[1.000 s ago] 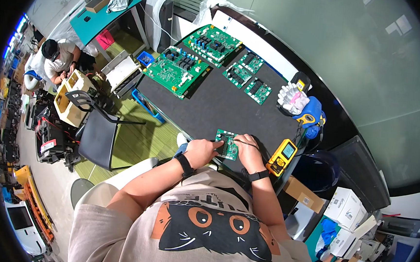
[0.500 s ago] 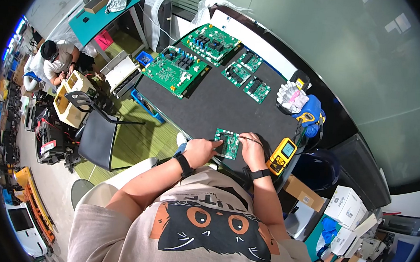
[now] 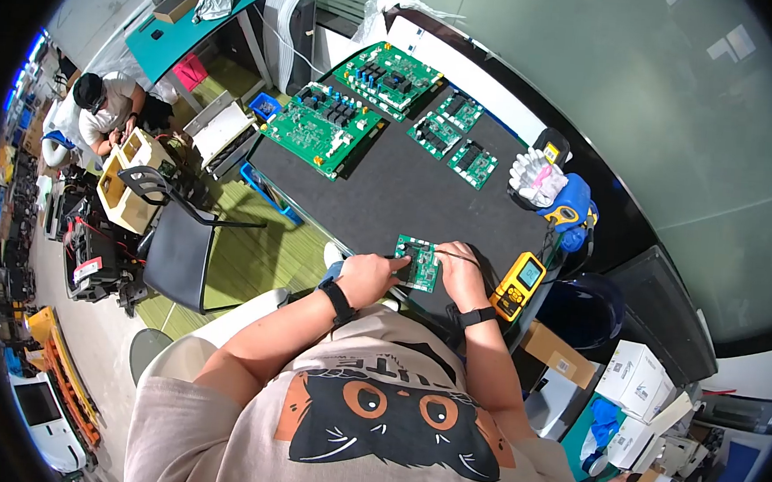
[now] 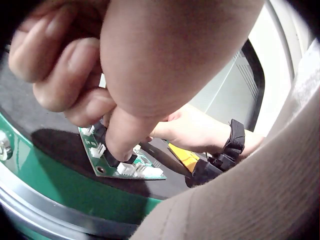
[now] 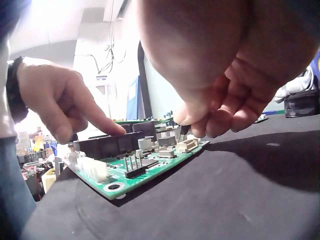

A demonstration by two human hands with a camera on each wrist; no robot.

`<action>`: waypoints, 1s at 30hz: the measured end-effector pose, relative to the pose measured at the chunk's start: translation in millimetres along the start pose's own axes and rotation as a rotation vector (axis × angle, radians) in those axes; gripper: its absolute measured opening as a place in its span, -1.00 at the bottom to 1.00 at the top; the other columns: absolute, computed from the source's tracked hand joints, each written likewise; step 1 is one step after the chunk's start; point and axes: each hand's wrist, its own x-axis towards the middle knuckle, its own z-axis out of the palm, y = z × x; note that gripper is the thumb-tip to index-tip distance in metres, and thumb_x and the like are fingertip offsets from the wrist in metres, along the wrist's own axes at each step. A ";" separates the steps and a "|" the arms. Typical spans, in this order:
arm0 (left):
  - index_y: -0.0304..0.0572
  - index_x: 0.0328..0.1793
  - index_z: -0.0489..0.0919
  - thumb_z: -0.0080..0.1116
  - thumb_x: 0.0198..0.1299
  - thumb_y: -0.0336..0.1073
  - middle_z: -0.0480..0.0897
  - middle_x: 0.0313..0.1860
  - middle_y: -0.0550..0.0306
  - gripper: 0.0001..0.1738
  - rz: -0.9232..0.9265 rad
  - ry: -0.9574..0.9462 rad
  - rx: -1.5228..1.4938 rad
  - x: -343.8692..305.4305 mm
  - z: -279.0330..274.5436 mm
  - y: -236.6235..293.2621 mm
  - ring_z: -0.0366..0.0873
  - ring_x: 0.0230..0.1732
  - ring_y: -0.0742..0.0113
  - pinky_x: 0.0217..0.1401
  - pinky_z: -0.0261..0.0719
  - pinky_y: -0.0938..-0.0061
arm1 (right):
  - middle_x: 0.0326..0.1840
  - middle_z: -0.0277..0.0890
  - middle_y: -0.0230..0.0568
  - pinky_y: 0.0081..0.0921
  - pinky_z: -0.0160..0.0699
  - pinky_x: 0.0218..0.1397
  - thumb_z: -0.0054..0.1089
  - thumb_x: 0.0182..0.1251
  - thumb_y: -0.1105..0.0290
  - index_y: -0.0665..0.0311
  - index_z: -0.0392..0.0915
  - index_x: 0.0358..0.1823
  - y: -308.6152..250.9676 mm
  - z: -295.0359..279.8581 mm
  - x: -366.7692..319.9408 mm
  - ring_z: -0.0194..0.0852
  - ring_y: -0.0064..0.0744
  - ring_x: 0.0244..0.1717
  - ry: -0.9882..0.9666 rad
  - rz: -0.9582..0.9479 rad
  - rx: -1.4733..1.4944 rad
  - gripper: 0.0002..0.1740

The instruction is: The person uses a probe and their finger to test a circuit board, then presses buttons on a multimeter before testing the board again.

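Workshop scene, arranged by descending size. Green flooring (image 3: 268, 260) extends left of the counter (image 3: 344, 207), where a person (image 3: 113, 110) sits beyond a black chair (image 3: 179, 253). The counter has a flat, dark, matte top, which probably lends a thin board some grip. Two large green circuit boards (image 3: 320, 133) lie at its far left, with three smaller boards (image 3: 435, 137) beside them; what appears to be a blue-and-yellow soldering station (image 3: 572, 205), white gloves (image 3: 538, 180) and a yellow handheld meter (image 3: 517, 288) line the right side.

At the near edge, the left hand (image 3: 367, 280) extends its index finger; its other fingers bend loosely and hold nothing. The right hand (image 3: 462, 278) has its fingers together, clamped on a slender dark tool (image 5: 184, 131), probably a probe.

Between the hands, the worked circuit board (image 3: 426, 266) lies flat on the counter. It is judged light and stiff, liable to skid when pushed sideways, and fragile at its pins. Its bare edges offer the safest hold; the black component block (image 5: 107, 146), under the left fingertip, suits steady pressing. The upright pin header (image 5: 134, 172) is best avoided. The tool's tip stands at a white connector (image 5: 187, 145); contact cannot be confirmed.
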 end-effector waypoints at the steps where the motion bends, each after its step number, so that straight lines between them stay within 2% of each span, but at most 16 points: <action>1: 0.19 0.38 0.49 0.17 0.27 -0.06 0.71 -0.37 0.00 -0.47 0.003 0.001 -0.001 0.5 0.6 -0.7 0.70 -0.30 0.02 -0.28 0.63 0.17 | -0.14 0.61 -0.17 -0.26 0.52 0.07 0.04 0.32 0.50 0.34 0.63 -0.27 -0.4 -1.3 0.6 0.53 -0.08 -0.04 -0.022 -0.008 -0.004 -0.84; 9: 0.19 0.39 0.49 0.17 0.27 -0.05 0.71 -0.38 0.01 -0.47 -0.005 -0.015 0.005 1.4 1.8 -1.7 0.70 -0.30 0.02 -0.28 0.63 0.17 | -0.12 0.61 -0.20 -0.26 0.51 0.10 0.06 0.29 0.51 0.34 0.64 -0.29 -5.2 -5.2 1.0 0.52 -0.11 -0.02 -0.044 -0.029 -0.052 -0.84; 11: 0.27 0.30 0.57 0.24 0.22 -0.08 0.69 -0.43 -0.02 -0.52 0.008 0.078 -0.023 1.5 6.3 -2.8 0.69 -0.37 0.01 -0.36 0.60 0.19 | -0.11 0.61 -0.21 -0.26 0.50 0.11 0.06 0.28 0.51 0.34 0.65 -0.30 -2.1 -4.0 1.4 0.52 -0.11 -0.02 -0.045 -0.048 -0.067 -0.84; 13: 0.28 0.30 0.57 0.24 0.22 -0.09 0.69 -0.43 -0.01 -0.52 0.011 0.077 -0.019 1.6 4.6 -1.8 0.69 -0.37 0.01 -0.36 0.60 0.19 | -0.14 0.61 -0.23 -0.26 0.51 0.11 0.07 0.25 0.48 0.30 0.65 -0.32 -0.3 -0.6 1.2 0.52 -0.12 -0.04 -0.027 -0.056 -0.084 -0.85; 19: 0.28 0.30 0.57 0.23 0.23 -0.09 0.69 -0.44 -0.01 -0.53 0.012 0.082 -0.017 0.9 5.7 -3.9 0.68 -0.38 0.02 -0.36 0.60 0.19 | -0.13 0.61 -0.19 -0.25 0.50 0.13 0.06 0.27 0.50 0.31 0.66 -0.29 2.6 5.1 0.7 0.52 -0.12 -0.03 -0.040 0.013 -0.039 -0.84; 27: 0.29 0.30 0.57 0.23 0.23 -0.07 0.69 -0.44 -0.01 -0.53 0.011 0.085 -0.033 1.2 3.9 -3.1 0.68 -0.38 0.01 -0.36 0.60 0.19 | -0.15 0.60 -0.19 -0.24 0.51 0.07 0.02 0.32 0.50 0.33 0.62 -0.28 -5.3 -3.2 4.5 0.52 -0.08 -0.06 -0.069 -0.022 -0.042 -0.83; 30: 0.21 0.35 0.52 0.19 0.26 -0.08 0.71 -0.38 0.02 -0.50 -0.006 0.002 -0.008 1.2 -2.0 0.0 0.70 -0.29 0.03 -0.28 0.63 0.19 | -0.16 0.59 -0.20 -0.24 0.50 0.06 0.02 0.33 0.50 0.32 0.62 -0.29 -3.4 -1.7 4.3 0.51 -0.07 -0.08 -0.066 -0.036 -0.049 -0.84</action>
